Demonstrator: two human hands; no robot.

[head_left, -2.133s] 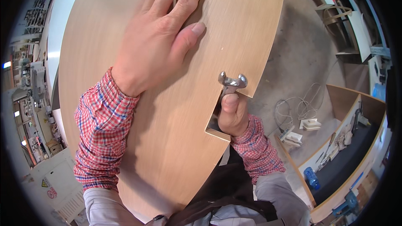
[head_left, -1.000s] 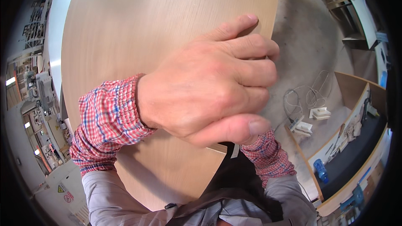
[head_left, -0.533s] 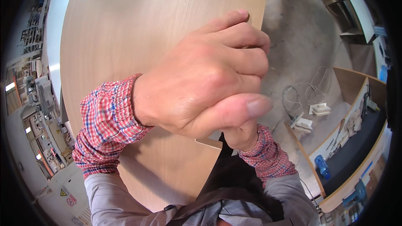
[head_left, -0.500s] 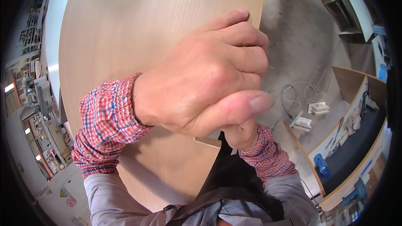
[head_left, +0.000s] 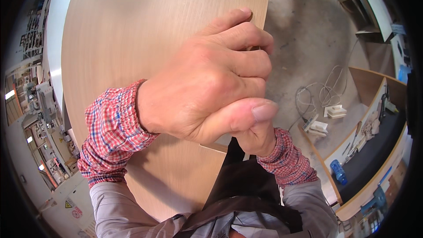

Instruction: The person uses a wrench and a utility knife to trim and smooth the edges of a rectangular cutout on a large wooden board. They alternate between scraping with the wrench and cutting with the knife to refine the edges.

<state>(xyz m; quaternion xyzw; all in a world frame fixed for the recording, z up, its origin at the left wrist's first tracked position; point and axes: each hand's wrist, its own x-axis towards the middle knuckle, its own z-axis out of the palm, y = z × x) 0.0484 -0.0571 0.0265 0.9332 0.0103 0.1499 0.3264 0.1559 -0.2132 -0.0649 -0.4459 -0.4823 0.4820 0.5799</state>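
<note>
My left hand (head_left: 211, 79) is closed, back of the hand up and fingers curled down along the right edge of a wide light-wood board (head_left: 114, 39). The thumb lies along the near side of the fist. What the fingers wrap round is hidden; only a small brown bit shows between two of them. Below and behind the left thumb is my right hand (head_left: 260, 141), close against it or touching. Its wrist side shows, but its fingers are covered by the left hand. A short step in the board, showing its edge, appears just under the left hand.
At the right stands an open wooden case (head_left: 324, 167) with a dark lining, holding a blue bottle (head_left: 338, 172) and tools. Loose cable (head_left: 326, 94) and white blocks (head_left: 335, 111) lie on the floor (head_left: 295, 39). Shelving and machines (head_left: 44, 101) line the left side.
The left hand and the board's right edge have shifted slightly left. The right forearm has moved a little to the right, and a bit more shows between the left fingers.
</note>
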